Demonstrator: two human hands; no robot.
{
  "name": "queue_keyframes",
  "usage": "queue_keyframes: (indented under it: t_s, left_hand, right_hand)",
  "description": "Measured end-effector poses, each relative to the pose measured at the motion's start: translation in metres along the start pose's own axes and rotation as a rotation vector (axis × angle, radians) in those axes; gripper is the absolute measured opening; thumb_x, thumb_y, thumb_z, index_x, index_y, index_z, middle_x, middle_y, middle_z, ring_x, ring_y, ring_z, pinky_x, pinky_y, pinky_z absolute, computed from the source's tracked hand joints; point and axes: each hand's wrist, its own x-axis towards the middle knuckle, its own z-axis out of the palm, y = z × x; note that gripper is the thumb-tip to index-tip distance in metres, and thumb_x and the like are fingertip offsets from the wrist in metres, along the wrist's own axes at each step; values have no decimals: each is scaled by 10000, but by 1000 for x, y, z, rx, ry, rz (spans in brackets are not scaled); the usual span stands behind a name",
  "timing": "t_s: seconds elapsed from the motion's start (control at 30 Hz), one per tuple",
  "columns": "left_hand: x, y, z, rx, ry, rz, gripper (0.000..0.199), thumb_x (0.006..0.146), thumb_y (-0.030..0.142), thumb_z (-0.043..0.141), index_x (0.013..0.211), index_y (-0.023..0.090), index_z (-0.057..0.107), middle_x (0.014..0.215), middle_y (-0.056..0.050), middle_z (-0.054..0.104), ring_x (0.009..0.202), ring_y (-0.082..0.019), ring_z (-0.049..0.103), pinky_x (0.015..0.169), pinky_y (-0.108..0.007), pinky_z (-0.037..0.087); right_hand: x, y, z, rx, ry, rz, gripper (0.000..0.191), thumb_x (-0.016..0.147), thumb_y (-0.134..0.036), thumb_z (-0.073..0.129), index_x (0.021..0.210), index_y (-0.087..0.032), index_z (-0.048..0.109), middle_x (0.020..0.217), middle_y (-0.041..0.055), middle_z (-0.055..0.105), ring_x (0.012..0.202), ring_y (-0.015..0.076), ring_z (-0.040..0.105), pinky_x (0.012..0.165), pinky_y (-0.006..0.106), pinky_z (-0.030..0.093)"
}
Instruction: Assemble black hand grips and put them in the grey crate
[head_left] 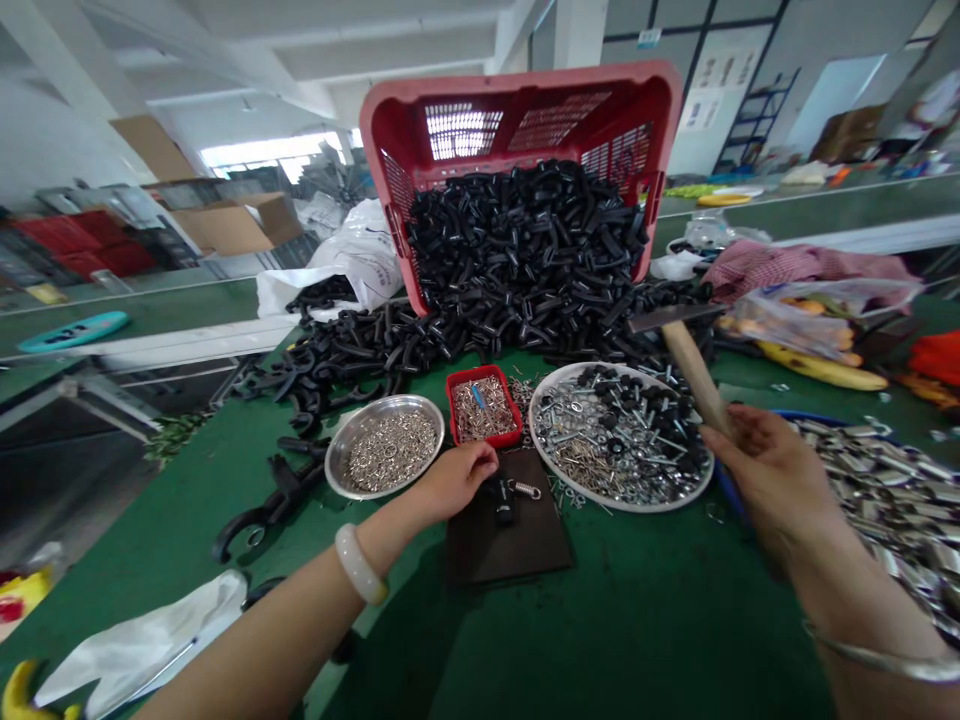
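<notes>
My right hand point(772, 470) is closed round the wooden handle of a hammer point(694, 375), raised above the right side of the bench with its metal head pointing away. My left hand point(461, 480) has its fingers pinched at a small black plastic part point(504, 505), which lies on a dark square plate point(510, 560). A metal coil spring point(526, 490) sticks out from the right side of this part. The left fingertips partly cover the part's far end.
Behind the plate are a metal bowl of small fittings point(335, 470), a red tray of pins point(518, 432) and a white dish of screws point(546, 470). A tipped red crate point(667, 150) spills black plastic parts point(525, 240). Metal sleeves point(892, 480) lie at right, near bananas point(825, 368).
</notes>
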Motion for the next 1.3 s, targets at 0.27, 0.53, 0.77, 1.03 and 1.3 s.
queue_keyframes:
  t_s: [0.27, 0.53, 0.77, 1.03, 1.3]
  left_hand:
    - [7, -2, 0, 393, -90, 109, 178, 825, 269, 454, 896, 241, 614, 907, 5, 632, 812, -147, 572, 694, -251, 412]
    - [8, 21, -5, 692, -146, 305, 216, 833, 181, 419, 832, 170, 635, 839, -56, 607, 815, -172, 540, 685, -281, 428]
    - [9, 32, -2, 761, -203, 439, 206, 808, 105, 427, 888, 154, 611, 840, -65, 619, 801, -178, 558, 675, -294, 442]
    - [-19, -2, 0, 452, 38, 212, 578, 712, 597, 492, 1115, 185, 533, 1053, -73, 605, 958, -232, 521, 823, -373, 412]
    - [-35, -7, 22, 371, 166, 64, 662, 567, 709, 522, 959, 180, 584, 978, -66, 583, 891, -229, 508, 799, -366, 404]
  right_hand:
    - [-45, -24, 16, 252, -126, 73, 415, 673, -389, 653, 1035, -210, 556, 909, 56, 638, 806, 202, 597, 689, 335, 485]
    - [-52, -15, 27, 132, -169, 24, 441, 637, -428, 665, 997, -187, 582, 867, 64, 641, 798, 211, 598, 679, 328, 492]
    - [-62, -19, 33, 102, -244, 3, 440, 670, -411, 634, 1038, -182, 558, 937, 70, 634, 833, 206, 599, 737, 335, 488]
    - [-82, -48, 20, -20, -520, -109, 402, 787, -409, 500, 1108, -167, 514, 970, 92, 641, 827, 210, 620, 717, 332, 516]
    - [-106, -37, 24, -605, -394, -692, 408, 820, -187, 382, 1216, -195, 478, 938, 85, 663, 740, 205, 643, 586, 289, 530]
